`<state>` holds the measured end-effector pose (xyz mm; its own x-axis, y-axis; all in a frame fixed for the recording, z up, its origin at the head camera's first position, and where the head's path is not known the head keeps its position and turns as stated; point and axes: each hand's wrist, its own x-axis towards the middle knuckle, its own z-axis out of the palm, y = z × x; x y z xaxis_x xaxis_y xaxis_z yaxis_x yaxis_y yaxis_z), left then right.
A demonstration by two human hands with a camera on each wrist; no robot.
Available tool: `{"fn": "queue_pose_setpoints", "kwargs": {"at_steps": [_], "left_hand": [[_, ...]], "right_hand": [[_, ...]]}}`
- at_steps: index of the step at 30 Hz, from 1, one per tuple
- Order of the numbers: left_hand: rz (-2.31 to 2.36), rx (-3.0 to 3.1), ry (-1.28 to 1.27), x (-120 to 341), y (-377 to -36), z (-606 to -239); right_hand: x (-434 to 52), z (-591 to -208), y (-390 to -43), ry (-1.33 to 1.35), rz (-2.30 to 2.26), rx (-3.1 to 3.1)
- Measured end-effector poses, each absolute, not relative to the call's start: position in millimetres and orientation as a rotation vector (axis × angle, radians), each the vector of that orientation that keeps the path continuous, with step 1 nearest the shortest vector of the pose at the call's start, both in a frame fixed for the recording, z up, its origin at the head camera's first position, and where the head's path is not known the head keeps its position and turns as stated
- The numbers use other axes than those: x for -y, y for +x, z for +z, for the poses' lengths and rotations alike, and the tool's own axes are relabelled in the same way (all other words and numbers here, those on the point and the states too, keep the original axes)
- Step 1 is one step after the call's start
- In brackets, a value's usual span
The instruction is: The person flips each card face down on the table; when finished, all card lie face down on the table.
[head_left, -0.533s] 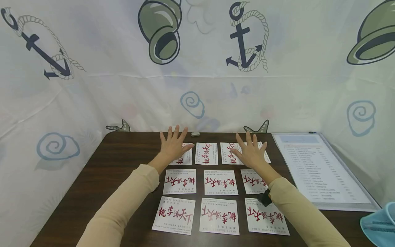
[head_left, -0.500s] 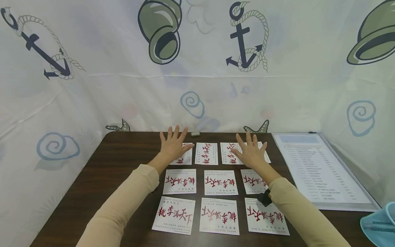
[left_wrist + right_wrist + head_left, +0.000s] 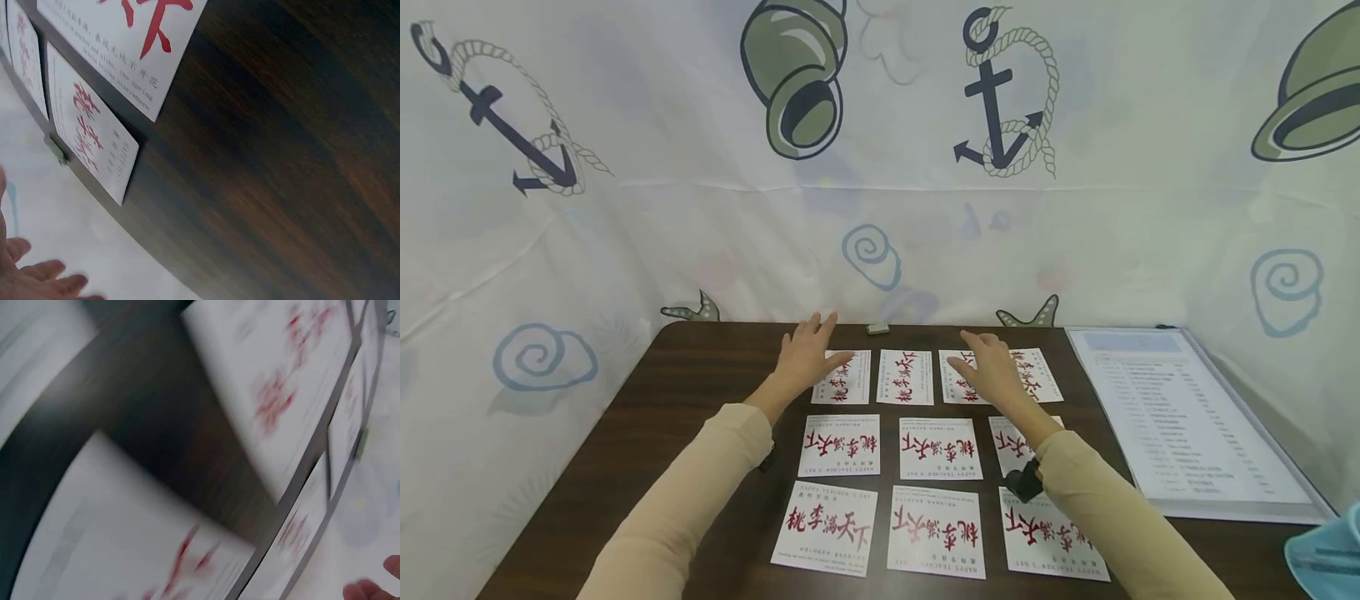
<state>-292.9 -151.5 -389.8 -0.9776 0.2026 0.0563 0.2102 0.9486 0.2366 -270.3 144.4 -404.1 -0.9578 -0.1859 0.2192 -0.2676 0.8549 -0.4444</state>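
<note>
White square cards with red Chinese characters lie in rows on the dark wooden table. My left hand [image 3: 801, 360], fingers spread, hovers beside the back-left card [image 3: 847, 385], with its thumb overlapping that card in the head view. Low in the left wrist view, the fingers [image 3: 47, 270] stand apart with nothing between them. My right hand [image 3: 992, 375] is over the back row, between a card [image 3: 957, 390] on its left and the back-right card [image 3: 1037, 375]. Its fingers are loosely bent and hold nothing. The right wrist view is blurred and shows only fingertips [image 3: 365, 590].
Middle-row cards [image 3: 940, 450] and front-row cards [image 3: 935, 533] lie in front of the hands. A printed sheet in a board [image 3: 1187, 417] lies at the right. A light blue container [image 3: 1326, 554] stands at the front right. A small greenish block [image 3: 877, 329] sits at the table's back edge.
Both hands have drawn back slightly and to the left. The right hand's fingers, widely spread before, are now more bent, and more of the back-right card shows. The cards look unchanged.
</note>
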Motion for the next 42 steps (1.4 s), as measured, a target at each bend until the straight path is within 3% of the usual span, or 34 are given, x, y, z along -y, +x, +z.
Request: {"fn": "queue_pose_setpoints", "kwargs": {"at_steps": [6,14,20,42], "left_hand": [[-0.683,3.125,-0.276,172,-297,-394],[-0.922,3.146,-0.181,185,-302,-399],[-1.054,3.150,-0.095,186,-304,-408],[-1.005,3.164,-0.089,186,-321,-421]], "right_hand": [[-104,-403,-276,0.398,1.158,2.823],[-57,-411,-288,0.240,1.724,2.793],[-35,-424,-297,0.192,1.914,2.731],[-3,-435,-320,0.119,1.504,2.877]]}}
